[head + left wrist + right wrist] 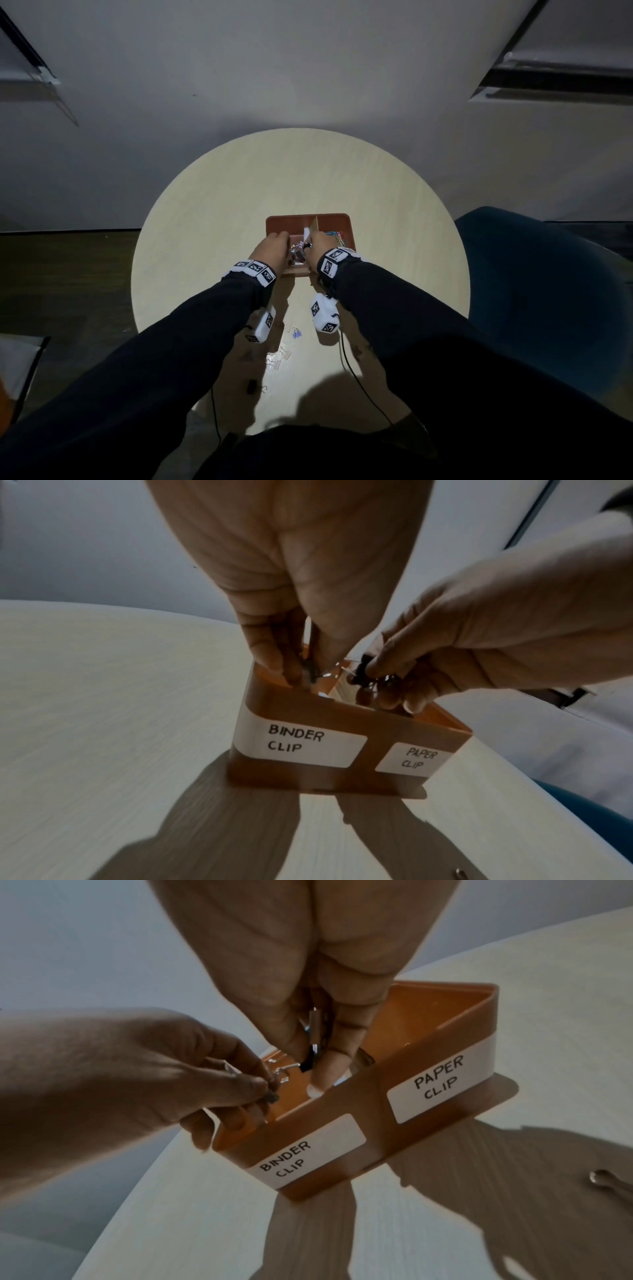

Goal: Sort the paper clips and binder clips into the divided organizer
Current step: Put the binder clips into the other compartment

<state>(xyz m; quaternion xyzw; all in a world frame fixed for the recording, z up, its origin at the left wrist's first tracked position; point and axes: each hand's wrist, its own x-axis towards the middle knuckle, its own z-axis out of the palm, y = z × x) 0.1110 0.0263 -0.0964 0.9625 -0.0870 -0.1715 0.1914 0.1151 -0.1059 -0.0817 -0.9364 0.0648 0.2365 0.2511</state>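
A brown divided organizer (291,219) stands mid-table, labelled "BINDER CLIP" on the left and "PAPER CLIP" on the right (377,734) (373,1096). Coloured paper clips (337,236) lie in its right compartment and binder clips (296,255) in its left. Both hands hover over the left compartment. My left hand (274,248) (301,674) pinches a small binder clip (311,673) between thumb and fingers. My right hand (317,243) (313,1069) pinches a black binder clip (310,1058) with silver handles, and more dark clips may be bunched in its fingers (363,669).
Several loose clips (291,334) lie on the round pale table (394,205) near its front edge, between my forearms, one silver clip (606,1181) among them. A blue chair (548,291) stands at the right. Thin black cables (352,370) trail from the wrists.
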